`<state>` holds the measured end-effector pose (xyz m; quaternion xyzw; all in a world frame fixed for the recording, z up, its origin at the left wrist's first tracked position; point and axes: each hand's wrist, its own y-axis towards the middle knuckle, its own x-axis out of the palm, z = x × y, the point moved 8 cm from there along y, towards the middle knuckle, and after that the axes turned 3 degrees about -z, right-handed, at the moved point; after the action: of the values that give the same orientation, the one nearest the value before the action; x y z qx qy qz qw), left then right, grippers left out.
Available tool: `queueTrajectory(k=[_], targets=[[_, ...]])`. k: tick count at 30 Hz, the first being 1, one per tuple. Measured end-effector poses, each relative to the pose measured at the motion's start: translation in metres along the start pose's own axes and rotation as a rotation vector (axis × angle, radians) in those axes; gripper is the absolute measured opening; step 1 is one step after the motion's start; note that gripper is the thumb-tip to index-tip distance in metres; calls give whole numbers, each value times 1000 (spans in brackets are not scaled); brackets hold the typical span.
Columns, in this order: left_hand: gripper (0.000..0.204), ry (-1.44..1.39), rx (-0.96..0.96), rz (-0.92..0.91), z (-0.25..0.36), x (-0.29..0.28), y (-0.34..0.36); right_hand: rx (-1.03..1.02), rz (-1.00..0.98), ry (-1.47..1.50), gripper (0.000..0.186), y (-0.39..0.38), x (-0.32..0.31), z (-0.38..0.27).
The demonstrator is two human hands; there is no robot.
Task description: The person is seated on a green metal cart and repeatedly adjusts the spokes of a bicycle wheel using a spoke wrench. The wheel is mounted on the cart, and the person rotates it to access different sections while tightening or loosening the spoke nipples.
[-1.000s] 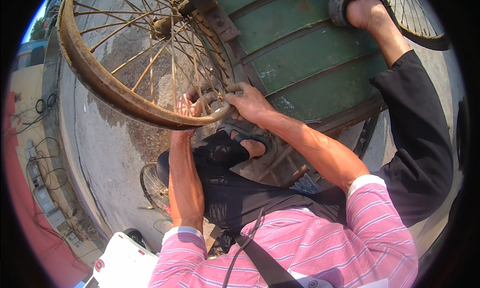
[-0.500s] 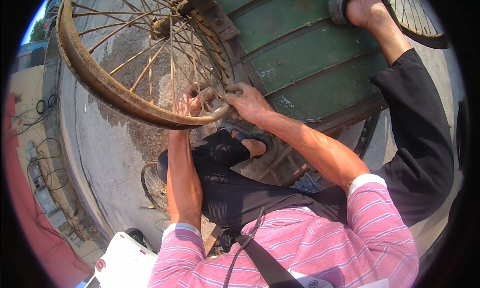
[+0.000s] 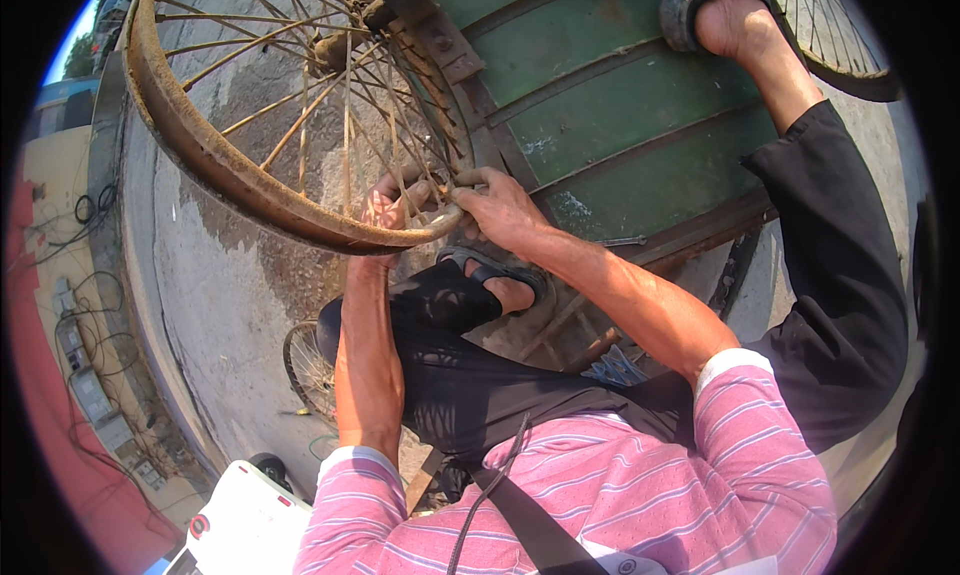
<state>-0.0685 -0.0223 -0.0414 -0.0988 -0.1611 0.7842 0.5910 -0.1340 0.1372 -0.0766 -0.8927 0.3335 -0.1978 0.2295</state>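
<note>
A large rusty spoked wheel [image 3: 190, 135] with a bare metal rim and a hub [image 3: 330, 53] fills the upper left. My left hand [image 3: 395, 195] reaches up among the spokes at the near rim, fingers bent and closed around a spoke near its outer end. Just right of it, my right hand [image 3: 485, 205] has thumb and fingers pressed on the rim where a spoke meets it; any small part between the fingertips is hidden. The wheel sits beside a rusty bracket [image 3: 440, 45] on a green slatted metal panel [image 3: 590, 145].
My sandalled feet [image 3: 735, 25] [image 3: 510, 290] are by the panel and below my hands. A metal rod [image 3: 625, 242] lies at the panel's edge. Other wheels [image 3: 835, 45] [image 3: 305, 365] show around me. Wires and power strips [image 3: 85, 385] lie left, a white box [image 3: 245, 525] lower left.
The wheel's rim and spokes have shifted very slightly to the right. Both hands stay at the near rim, with only small shifts of the fingers and left forearm.
</note>
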Motion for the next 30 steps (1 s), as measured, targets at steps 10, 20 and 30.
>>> queueTrajectory(k=[10,20,30], targets=[[46,532,32,189,26,9,-11,-20,23,20,57,2,1,7],[51,601,40,156,25,13,-10,-30,21,-45,56,-1,1,2],[35,431,44,-25,-8,-13,9,-152,49,-254,54,-2,-4,-9]])
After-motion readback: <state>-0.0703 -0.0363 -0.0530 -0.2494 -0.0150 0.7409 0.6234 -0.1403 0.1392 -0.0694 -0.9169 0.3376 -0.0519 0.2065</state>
